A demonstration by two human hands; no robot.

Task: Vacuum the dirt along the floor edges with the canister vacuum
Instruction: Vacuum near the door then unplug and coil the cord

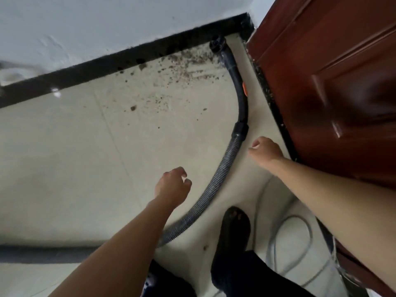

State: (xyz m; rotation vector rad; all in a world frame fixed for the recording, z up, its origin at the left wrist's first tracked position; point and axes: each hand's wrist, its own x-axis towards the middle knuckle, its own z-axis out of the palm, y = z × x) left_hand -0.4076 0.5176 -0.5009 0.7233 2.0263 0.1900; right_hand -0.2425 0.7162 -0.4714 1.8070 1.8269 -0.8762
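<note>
The vacuum's black wand (237, 82) lies on the pale floor, its nozzle (217, 44) in the corner by the black baseboard (85, 69). A grey ribbed hose (216, 183) curves back from the wand towards me. Dark dirt (184, 65) is scattered along the baseboard left of the nozzle. My left hand (173, 187) hovers left of the hose, fingers loosely curled, holding nothing. My right hand (265, 150) hovers just right of the hose near the wand joint, fingers loosely curled and empty.
A dark red wooden door (334, 82) stands on the right, with grit along its bottom edge. My black shoe (234, 230) is beside the hose. A thin grey cable (300, 239) loops on the floor at the lower right. A white wall rises above the baseboard.
</note>
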